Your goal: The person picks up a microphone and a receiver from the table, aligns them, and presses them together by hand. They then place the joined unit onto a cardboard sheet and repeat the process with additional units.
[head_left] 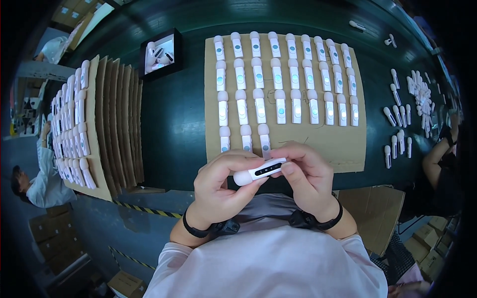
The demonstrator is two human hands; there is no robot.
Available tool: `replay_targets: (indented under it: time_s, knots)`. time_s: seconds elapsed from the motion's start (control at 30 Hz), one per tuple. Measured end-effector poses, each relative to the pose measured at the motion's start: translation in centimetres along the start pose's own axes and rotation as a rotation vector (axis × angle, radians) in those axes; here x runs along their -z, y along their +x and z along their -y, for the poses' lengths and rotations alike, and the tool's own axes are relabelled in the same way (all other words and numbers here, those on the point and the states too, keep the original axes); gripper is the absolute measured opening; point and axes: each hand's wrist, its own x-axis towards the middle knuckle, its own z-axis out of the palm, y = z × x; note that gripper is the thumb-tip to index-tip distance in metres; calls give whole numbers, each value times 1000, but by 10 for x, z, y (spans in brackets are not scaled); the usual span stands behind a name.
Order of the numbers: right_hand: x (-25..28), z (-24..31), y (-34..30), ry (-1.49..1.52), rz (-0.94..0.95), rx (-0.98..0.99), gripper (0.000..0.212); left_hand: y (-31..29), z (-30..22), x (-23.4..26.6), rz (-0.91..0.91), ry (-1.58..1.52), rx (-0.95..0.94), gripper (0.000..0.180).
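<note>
Just beyond my shirt front, both hands hold a small white wand massager (269, 170) with a pale round head and a black button strip facing up. My left hand (218, 186) pinches its body close behind the head. The fingers of my right hand (310, 176) are closed round its squared tail end. Past them lies a flat cardboard sheet (318, 141) with rows of similar massagers (280, 107), each with a round disc on its body, several of them glowing. The nearest row covers only the left part of the sheet, partly hidden by my hands.
On the dark green table (171, 109), a black box (161, 53) holds loose massagers. Stacked cardboard sheets (117, 124) stand at left, massagers on the outermost. A massager pile (422, 99) lies at right, near another person's arm (437, 159). Another person (47, 184) is at left.
</note>
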Motion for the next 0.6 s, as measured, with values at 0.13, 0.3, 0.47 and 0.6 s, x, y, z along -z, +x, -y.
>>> replay_targets:
  time_s: [0.13, 0.3, 0.47, 0.6]
  knots:
    - [5, 0, -2, 17, 32, 2, 26, -1, 0, -2, -10, -25, 17, 28]
    - [6, -8, -2, -148, 19, 146, 27, 2, -2, -5, -9, -30, 16, 29]
    - [8, -2, -4, -100, 23, 31, 28, 2, -4, -5, 20, -2, 15, 25]
    - [9, 4, -4, -26, 7, -28, 25, 3, -3, -5, 28, 3, 15, 25]
